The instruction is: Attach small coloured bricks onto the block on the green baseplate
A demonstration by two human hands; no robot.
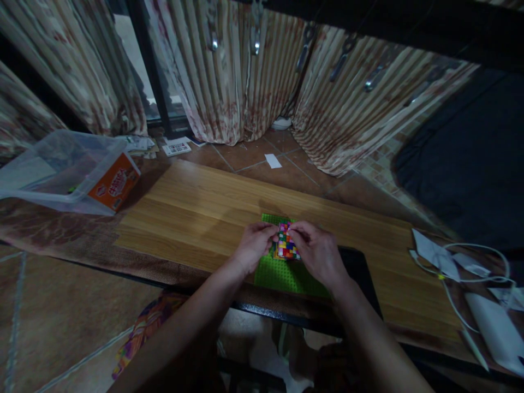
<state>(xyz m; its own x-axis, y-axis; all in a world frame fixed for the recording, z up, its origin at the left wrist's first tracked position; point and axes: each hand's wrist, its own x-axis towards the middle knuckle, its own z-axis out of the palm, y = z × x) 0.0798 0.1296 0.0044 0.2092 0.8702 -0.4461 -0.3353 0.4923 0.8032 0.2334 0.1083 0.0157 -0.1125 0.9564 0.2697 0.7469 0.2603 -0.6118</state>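
A small block of multicoloured building bricks [287,246] stands on a bright green studded baseplate [282,275]. My left hand [256,240] is closed at the block's left edge, thumb and fingertips pressed against it. From the right, my right hand [317,248] grips the block's upper right part, with thumb and index finger close together on its top. Whether a separate small brick sits between those fingertips is too small to tell. My fingers hide parts of the block's sides.
The baseplate lies on a wooden board [196,213], partly beside a black flat panel [360,273]. A clear plastic bin [53,191] with an orange label stands at the left. Papers [436,254], a white cable [478,279] and a white device [495,333] lie at the right.
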